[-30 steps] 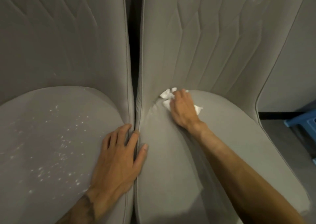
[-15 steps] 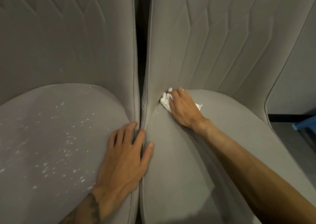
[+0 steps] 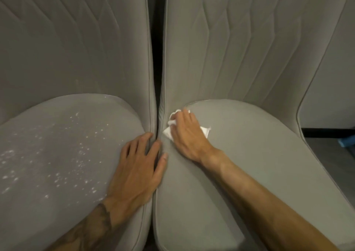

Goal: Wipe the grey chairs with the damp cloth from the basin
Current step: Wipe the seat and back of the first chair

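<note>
The right hand (image 3: 189,137), fingers seemingly flat, presses the cloth (image 3: 167,135) into the right chair (image 3: 249,154)'s back-left corner; the left hand (image 3: 138,170) lies spread on the left chair (image 3: 57,154)'s right edge.

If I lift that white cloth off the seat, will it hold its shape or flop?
Probably flop: the white cloth lies crumpled in uneven folds under the right hand, so it looks limp. Pushed, it likely bunches rather than slides, since its edges wrinkle against the grey seat. It seems light, though dampness cannot be judged.
</note>
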The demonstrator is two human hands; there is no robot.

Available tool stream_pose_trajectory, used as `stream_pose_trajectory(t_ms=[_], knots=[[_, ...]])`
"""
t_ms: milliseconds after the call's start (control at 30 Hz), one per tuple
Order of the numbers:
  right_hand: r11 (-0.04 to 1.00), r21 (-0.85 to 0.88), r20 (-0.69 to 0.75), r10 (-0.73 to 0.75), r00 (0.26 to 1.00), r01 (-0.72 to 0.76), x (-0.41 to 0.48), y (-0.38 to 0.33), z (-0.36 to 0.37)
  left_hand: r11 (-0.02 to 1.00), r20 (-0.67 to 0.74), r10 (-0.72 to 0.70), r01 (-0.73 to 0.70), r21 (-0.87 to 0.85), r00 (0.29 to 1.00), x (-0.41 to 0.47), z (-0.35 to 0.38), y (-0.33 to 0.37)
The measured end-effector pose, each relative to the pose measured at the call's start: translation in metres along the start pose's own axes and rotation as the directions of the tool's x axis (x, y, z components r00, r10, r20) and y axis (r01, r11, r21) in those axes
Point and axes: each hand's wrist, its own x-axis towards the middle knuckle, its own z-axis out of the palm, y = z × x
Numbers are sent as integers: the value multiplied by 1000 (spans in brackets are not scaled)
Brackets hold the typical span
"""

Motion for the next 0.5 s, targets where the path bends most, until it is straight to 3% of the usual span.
stream_pose_trajectory(t_ms=[100, 267, 400, 500], knots=[[993, 94, -11, -76, 997, 76, -25, 1, -13, 1000, 22, -4, 4, -6, 1000, 0, -4, -1], [987, -15, 7, 159, 987, -159, 7, 22, -15, 1000, 41, -9, 10, -16, 999, 2, -7, -2], [994, 105, 7, -21, 1000, 21, -14, -7, 0, 999, 44, -11, 12, -30, 999, 4, -3, -1], [996, 79, 27, 51, 998, -53, -2, 24, -10, 1000, 21, -4, 4, -15, 1000, 3, -3, -4]])
